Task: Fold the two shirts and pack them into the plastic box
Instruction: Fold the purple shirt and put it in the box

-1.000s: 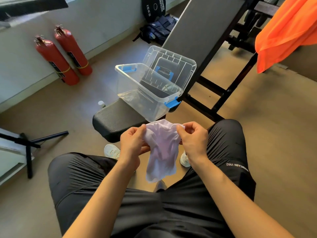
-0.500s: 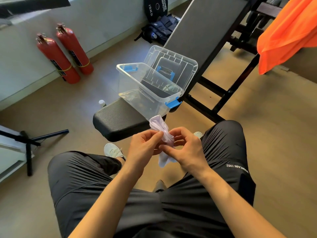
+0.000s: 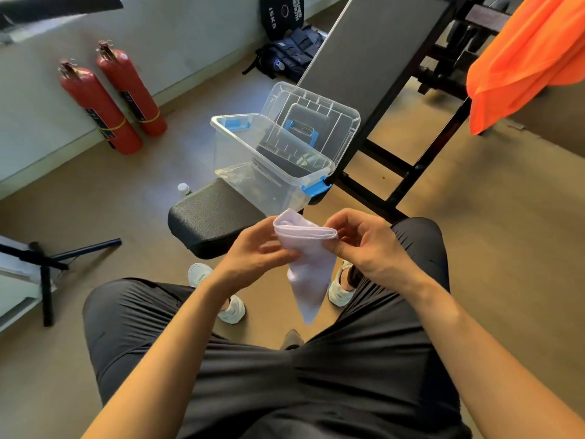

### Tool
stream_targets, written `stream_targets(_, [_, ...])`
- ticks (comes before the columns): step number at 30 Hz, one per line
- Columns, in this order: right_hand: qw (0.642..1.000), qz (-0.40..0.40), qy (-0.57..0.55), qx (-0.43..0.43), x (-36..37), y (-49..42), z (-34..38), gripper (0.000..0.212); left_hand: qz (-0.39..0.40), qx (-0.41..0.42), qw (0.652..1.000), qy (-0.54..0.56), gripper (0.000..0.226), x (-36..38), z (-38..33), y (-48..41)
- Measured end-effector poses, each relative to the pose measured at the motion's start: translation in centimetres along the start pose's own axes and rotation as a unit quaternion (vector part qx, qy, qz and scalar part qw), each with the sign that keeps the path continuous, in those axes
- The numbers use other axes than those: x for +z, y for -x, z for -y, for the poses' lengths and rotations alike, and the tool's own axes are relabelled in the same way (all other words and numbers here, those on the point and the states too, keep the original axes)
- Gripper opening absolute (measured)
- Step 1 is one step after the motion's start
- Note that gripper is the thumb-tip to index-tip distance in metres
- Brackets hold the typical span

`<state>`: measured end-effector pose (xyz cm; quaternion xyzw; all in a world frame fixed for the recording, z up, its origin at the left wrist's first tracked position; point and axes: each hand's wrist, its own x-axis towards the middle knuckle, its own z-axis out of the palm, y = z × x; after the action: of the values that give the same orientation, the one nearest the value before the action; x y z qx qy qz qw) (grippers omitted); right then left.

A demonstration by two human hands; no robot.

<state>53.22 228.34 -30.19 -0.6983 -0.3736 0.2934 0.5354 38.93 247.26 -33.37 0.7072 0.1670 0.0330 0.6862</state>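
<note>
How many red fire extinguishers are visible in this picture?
2. The left extinguisher stands by the wall at the upper left; the right extinguisher stands just beside it. Others may be hidden outside the view.

Shirt [image 3: 308,274] was spread wide and open between the hands a second ago, then crushed into a tight bunch half a second ago with the hands almost touching. It is now a narrow folded piece: the doubled top edge is pulled straight between the hands, and the rest hangs down, tapering to a point between the knees. Left hand [image 3: 253,251] and right hand [image 3: 373,248] have moved apart again, less far than at first, and sit a bit higher in view. Right hand now pinches the right end of the folded edge; left hand holds the left end.
</note>
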Motion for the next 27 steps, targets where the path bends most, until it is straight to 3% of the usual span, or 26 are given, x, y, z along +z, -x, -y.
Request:
stream_targets(4, [0.999, 0.004, 0.046, -0.024, -0.4, 0.1, 0.1, 0.028, -0.05, 0.031, 0.998, 0.015, 0.018, 0.3, -0.8, -1.0])
stream_targets(7, [0.988, 0.024, 0.133, -0.079, -0.1, 0.2, 0.4, 0.053, -0.102, 0.063, 0.993, 0.0, 0.005, 0.4, -1.6, -1.6])
stream_targets(11, [0.976, 0.046, 0.159, -0.14, 0.3, -0.5, 0.9, 0.061, -0.113, 0.091, 0.989, -0.025, 0.015, 0.6, -2.8, -2.4])
stream_targets(19, [0.978, 0.01, 0.157, -0.14, 1.4, -2.2, 0.8, 0.033, -0.106, 0.044, 0.993, 0.034, 0.024, -0.3, -2.9, -1.7])
stream_targets(27, [0.984, 0.042, 0.106, -0.136, -0.2, -3.1, 2.9, 0.045, -0.046, 0.032, 0.998, 0.037, 0.053, -1.6, 1.5, -0.5])
